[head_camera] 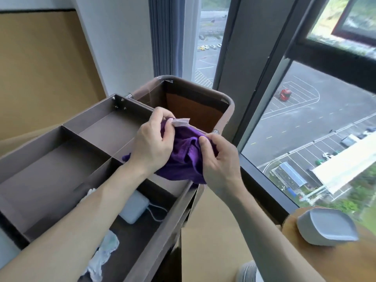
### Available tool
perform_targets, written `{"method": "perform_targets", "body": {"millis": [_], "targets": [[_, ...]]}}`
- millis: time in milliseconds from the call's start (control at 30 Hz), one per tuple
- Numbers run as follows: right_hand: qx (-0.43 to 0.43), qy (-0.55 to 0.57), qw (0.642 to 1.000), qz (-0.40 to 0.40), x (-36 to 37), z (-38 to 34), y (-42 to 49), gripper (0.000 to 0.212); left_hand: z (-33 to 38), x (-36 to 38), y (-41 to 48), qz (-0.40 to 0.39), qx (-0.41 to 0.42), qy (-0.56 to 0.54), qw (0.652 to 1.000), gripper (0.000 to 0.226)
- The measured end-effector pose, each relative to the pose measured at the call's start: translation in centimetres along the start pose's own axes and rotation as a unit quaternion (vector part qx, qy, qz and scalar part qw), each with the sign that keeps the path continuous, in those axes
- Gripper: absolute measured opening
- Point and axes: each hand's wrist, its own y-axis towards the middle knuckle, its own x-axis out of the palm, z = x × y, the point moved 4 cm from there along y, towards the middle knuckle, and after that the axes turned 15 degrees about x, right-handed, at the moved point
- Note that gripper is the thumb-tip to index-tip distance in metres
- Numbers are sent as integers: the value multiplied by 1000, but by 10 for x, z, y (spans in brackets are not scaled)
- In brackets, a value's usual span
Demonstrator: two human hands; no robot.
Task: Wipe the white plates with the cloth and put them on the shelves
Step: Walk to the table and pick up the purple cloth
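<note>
- Lying crumpled in the nearest compartment of a brown cart [156, 237]: a whitish wrapper [101, 255], partly hidden under the left forearm.
- Just beyond, in the same compartment, a white charger [133, 206] with its cable [155, 213] trailing to the right.
- Off to the right, well apart from the cart, a grey dish [327, 226] resting on a round wooden table [289, 226].
- Farther out, above the cart's far right corner, a purple cloth [183, 155] bunched between both hands, its lower fold draped over the cart's right rail.
- Left hand [151, 143] on the cloth's left side, fingers curled over the top edge and pinching it right beside a pale label [180, 121] sewn to the cloth.
- Right hand [220, 159] on the cloth's right side, thumb and fingers clenched on a fold of the fabric.
- To the left of the hands, more compartments of the cart's top tray, split by thin dividers.
- Right behind the hands, a brown fabric bin [195, 110] hung open in a rounded frame at the cart's far end.
- Past the bin, a grey curtain [164, 37] beside a tall window [305, 110].
- Far below through the glass, a marked car park with a red truck [283, 94].
</note>
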Motion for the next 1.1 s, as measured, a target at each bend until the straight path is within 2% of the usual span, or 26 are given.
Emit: {"method": "perform_targets", "body": {"millis": [100, 200, 300, 367, 467, 533, 600, 667, 700, 767, 833, 900, 967, 1100], "targets": [[34, 96, 994, -28, -41, -2, -25, 28, 38, 10, -4, 5, -31, -52, 998, 17], [111, 179, 973, -99, -94, 16, -55, 31, 85, 41, -28, -6, -68, -93, 993, 16], [181, 184, 953, -160, -122, 41, -74, 27, 100, 66, -55, -31, -136, -135, 981, 14], [218, 177, 943, -177, -146, 62, -90, 25, 111, 93, -78, -68, -175, -121, 975, 13], [289, 170, 929, -159, -179, 106, -119, 29, 134, 139, -119, -125, -231, -81, 961, 14], [346, 175, 912, -136, -185, 132, -142, 28, 149, 163, -149, -187, -261, 23, 947, 33], [370, 126, 916, -94, -186, 153, -160, 27, 169, 181, -175, -241, -262, 82, 931, 47], [364, 60, 928, -58, -186, 171, -176, 28, 189, 195, -204, -284, -270, 49, 919, 50], [366, 42, 929, -48, -187, 179, -183, 29, 197, 200, -219, -298, -288, -1, 910, 49], [387, 39, 920, -40, -189, 191, -193, 31, 207, 203, -243, -302, -336, -148, 879, 52], [412, 61, 909, -36, -189, 197, -201, 34, 212, 198, -258, -319, -332, -220, 860, 64], [428, 70, 901, -32, -185, 198, -208, 36, 209, 189, -268, -336, -293, -219, 868, 71], [436, 70, 897, -29, -178, 199, -217, 33, 200, 179, -278, -331, -261, -217, 880, 67], [455, 76, 887, -13, -172, 205, -235, 27, 184, 165, -297, -332, -232, -204, 891, 31]]}}
